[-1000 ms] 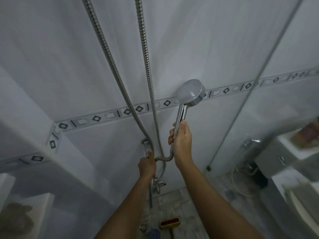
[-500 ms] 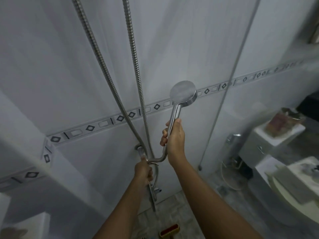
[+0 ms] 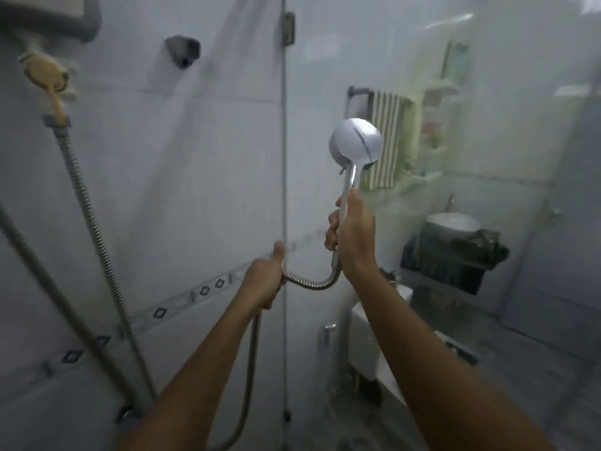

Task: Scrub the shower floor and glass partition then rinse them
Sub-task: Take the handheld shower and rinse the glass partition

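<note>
My right hand (image 3: 353,234) grips the handle of a chrome shower head (image 3: 355,145), held upright with its round back toward me and its face toward the glass partition (image 3: 487,288). A short way left and lower, my left hand (image 3: 265,278) grips the metal hose (image 3: 312,283), thumb up, right at the partition's vertical edge (image 3: 284,157). The hose loops down from the left hand past the bottom of the frame. The shower floor is hidden.
A second, yellowed shower head (image 3: 48,76) hangs on the tiled wall at upper left with its own hose (image 3: 94,236). Through the glass I see a striped towel (image 3: 388,141), wall shelves (image 3: 437,125), a toilet (image 3: 374,349) and a dark basin stand (image 3: 452,252).
My view has swung right and up, from the tiled wall to the glass partition. My right hand carried the shower head up and right; my left hand left the tap area and now holds the hose.
</note>
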`<state>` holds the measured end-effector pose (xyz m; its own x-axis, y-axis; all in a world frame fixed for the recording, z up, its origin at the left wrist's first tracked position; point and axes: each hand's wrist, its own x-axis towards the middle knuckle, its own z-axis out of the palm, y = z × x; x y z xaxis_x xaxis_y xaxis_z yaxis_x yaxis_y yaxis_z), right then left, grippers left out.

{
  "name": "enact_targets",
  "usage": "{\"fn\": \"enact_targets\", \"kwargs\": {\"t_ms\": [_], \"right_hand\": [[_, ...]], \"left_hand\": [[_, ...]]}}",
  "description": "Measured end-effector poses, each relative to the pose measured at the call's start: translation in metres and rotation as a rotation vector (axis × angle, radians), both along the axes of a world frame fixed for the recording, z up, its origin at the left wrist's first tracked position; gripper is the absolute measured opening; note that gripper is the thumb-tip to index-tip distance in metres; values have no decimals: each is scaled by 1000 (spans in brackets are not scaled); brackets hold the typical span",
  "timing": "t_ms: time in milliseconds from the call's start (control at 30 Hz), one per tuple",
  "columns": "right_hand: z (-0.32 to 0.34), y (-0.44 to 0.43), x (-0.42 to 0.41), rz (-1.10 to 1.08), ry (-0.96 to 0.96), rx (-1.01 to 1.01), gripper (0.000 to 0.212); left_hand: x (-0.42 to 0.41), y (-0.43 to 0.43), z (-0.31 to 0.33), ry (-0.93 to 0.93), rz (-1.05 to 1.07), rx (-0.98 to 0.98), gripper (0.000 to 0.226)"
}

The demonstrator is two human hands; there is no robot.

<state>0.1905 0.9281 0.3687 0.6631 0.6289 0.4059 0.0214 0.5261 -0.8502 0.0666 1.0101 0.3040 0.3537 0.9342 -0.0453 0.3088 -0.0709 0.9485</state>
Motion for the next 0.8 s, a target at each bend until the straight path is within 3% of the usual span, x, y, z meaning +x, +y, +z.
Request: {"fn": "enact_targets", "kwargs": {"t_ms": [167,267,367,800], "right_hand": [[82,-63,57,-178,-165,93,43],[113,-96,78,-266,-237,160,42],[135,-126,94,-200,-281,151,42],[200,-218,136,-245,-336,231,48]], "left_hand": [[71,-44,90,67,-89,394,71],[97,-73,121,26,-102,501,59],[117,-102,143,59,-133,603,48],[160,-192,196,-117,-123,759,48]]}}
